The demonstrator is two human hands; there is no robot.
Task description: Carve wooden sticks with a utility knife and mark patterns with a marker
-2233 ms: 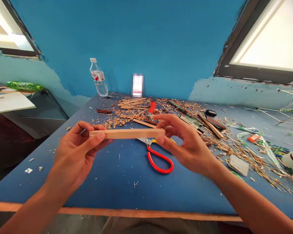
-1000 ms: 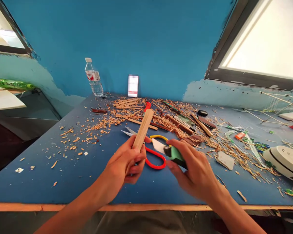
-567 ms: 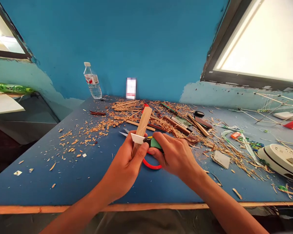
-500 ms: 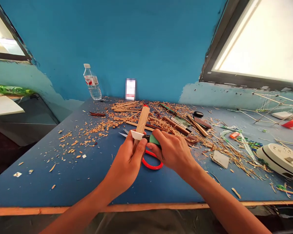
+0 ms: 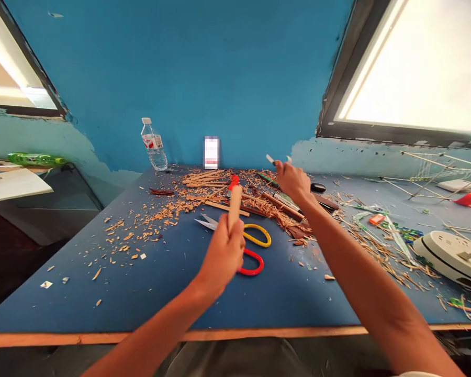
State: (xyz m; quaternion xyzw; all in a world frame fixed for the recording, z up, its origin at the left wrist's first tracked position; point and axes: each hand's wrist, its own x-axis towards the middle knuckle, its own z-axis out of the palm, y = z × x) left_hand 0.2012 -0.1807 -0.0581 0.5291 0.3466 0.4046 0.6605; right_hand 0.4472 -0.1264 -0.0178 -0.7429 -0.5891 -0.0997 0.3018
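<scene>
My left hand (image 5: 224, 250) is closed around a strip of wood (image 5: 234, 207), fingers and thumb pressed on its lower part, its free end pointing toward the back edge over the middle of the tabletop (image 5: 157, 303). My right hand (image 5: 294, 180) is raised toward the back edge, curled around a knife (image 5: 270, 158) whose pale blade sticks out leftward; its handle is mostly hidden. Partly behind my left hand lie open scissors (image 5: 264, 229). Wood shavings (image 5: 172, 204) litter the tabletop's back half, and a bottle (image 5: 155, 152) stands at the back left corner.
</scene>
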